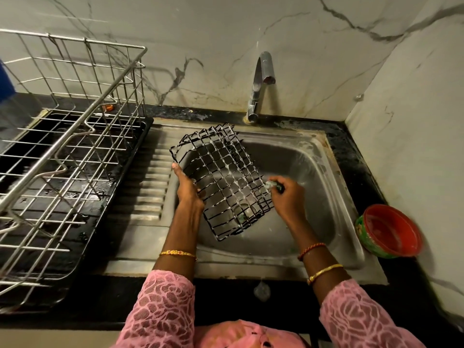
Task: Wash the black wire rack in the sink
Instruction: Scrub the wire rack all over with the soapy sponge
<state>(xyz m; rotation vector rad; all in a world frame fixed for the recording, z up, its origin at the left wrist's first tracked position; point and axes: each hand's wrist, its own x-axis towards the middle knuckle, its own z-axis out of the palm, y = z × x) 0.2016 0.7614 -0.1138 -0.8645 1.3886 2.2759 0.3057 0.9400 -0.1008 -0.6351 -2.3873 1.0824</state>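
Black wire rack (221,179) sits tilted over the sink (308,172) basin, long axis far-left to near-right, left hand (187,188) gripping its left edge, right hand (286,197) pinching a scrubber (272,185) touching its right side, soapy wires.

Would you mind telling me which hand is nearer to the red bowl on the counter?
Right. The right hand scrubs over the basin, closer to the red bowl; the left hand grips the rack's far side.
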